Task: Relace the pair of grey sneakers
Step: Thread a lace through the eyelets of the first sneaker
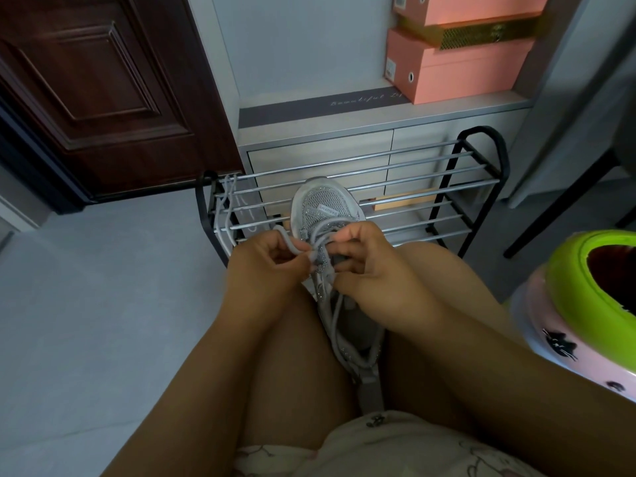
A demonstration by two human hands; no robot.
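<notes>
A grey sneaker (321, 208) with a glittery mesh upper lies between my knees, toe pointing away toward the rack. Its grey lace (321, 232) crosses loosely over the tongue. My left hand (265, 266) pinches a loop of the lace at the shoe's left side. On the right side, my right hand (371, 266) holds the lace, its fingers curled at the eyelets. A second loose grey lace (223, 211) hangs over the left end of the shoe rack. The other sneaker is not in view.
A black metal shoe rack (447, 201) with chrome bars stands right in front of my knees, before a grey cabinet (320, 156). Pink shoe boxes (457, 67) sit on the cabinet. A dark wooden door (103, 91) is at left, a green and pink tub (585, 297) at right.
</notes>
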